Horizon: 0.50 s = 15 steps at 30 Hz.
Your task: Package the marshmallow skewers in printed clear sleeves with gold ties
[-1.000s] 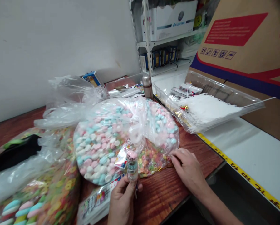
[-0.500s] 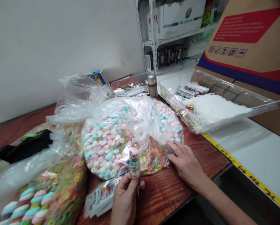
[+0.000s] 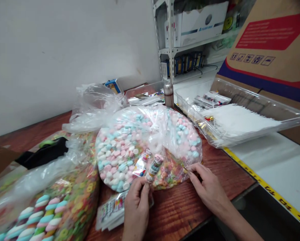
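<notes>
My left hand [image 3: 137,204] is closed around the lower end of a wrapped marshmallow pop [image 3: 155,168], a small roll in clear printed film that tilts to the right. Between the thumb and fingertips of my right hand [image 3: 206,184] is a thin gold twist tie [image 3: 185,169], close to a bag of coloured candy rings [image 3: 169,170]. A large clear bag of pastel candies [image 3: 117,157] lies just behind both hands. Against it rests a flat printed wrapper [image 3: 141,164]. Partly under my left hand is a stack of printed clear sleeves [image 3: 112,211].
A bag of candy rings [image 3: 79,201] and twisted marshmallows [image 3: 43,219] fill the left side. On the right, a clear plastic tray [image 3: 255,134] holds white sticks [image 3: 240,118]. Behind stand a metallic cylinder [image 3: 168,95], shelves [image 3: 172,43] and a large carton [image 3: 267,40].
My right hand, earlier reaching with spread fingers beside the candy ring bag, now pinches a gold twist tie. The wrapped marshmallow pop has tipped from upright toward the right. The view has shifted slightly.
</notes>
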Tool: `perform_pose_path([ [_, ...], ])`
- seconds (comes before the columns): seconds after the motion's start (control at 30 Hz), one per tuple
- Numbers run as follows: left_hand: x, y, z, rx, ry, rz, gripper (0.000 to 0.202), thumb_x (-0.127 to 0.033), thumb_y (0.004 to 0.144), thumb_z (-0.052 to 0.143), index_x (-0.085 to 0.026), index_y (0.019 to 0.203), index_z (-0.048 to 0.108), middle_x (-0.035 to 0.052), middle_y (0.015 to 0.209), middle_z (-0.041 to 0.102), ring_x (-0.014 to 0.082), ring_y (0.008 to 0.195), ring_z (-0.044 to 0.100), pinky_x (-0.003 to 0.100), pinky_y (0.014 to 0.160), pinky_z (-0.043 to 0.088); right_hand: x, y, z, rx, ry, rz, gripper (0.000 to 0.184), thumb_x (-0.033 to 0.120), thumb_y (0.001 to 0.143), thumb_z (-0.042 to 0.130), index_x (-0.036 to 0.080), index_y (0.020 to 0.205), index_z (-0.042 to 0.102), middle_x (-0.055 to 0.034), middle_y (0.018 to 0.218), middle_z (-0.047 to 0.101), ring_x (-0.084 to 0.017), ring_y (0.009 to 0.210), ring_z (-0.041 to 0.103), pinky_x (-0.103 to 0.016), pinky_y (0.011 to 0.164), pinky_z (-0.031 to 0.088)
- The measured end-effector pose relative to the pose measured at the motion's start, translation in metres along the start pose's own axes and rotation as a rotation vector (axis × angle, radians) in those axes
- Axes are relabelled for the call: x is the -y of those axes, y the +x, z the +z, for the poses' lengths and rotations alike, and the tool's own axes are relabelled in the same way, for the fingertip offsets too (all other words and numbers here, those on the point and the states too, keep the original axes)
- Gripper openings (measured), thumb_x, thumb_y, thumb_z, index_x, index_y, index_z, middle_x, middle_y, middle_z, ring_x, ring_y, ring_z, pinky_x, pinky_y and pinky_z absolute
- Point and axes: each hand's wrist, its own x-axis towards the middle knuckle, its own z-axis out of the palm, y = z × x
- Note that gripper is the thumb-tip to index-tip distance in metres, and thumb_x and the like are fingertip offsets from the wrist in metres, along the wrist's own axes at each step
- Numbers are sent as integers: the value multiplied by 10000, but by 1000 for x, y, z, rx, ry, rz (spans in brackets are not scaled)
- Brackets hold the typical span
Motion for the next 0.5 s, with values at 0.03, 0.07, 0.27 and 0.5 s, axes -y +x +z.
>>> perform_pose_path([
  [0.03,0,2,0,35,79,66,164,-307,860,591,-209,751,665,35,756,636,203,747,575,294,715,439,3,0,0,3,40,41,148,255,945,452,215,878,579,-19,819,638,-193,767,592,-305,702,439],
  [0.07,0,4,0,59,158,139,163,-285,881,554,-214,788,668,48,821,646,215,801,582,306,753,439,6,0,-1,10,110,89,163,285,949,452,213,863,571,-3,764,612,-175,698,570,-279,640,429],
  [0.27,-3,3,15,118,445,422,241,-106,886,462,-214,891,677,72,896,627,209,828,593,296,735,458,38,-8,14,147,699,284,250,422,920,523,201,806,537,43,681,471,-118,613,435,-225,562,376],
  [0.5,4,-5,32,47,554,570,182,-122,895,498,-193,990,636,69,805,652,200,728,628,283,654,474,53,-19,54,261,896,399,311,468,900,539,207,743,477,79,596,406,-86,509,358,-211,475,297],
])
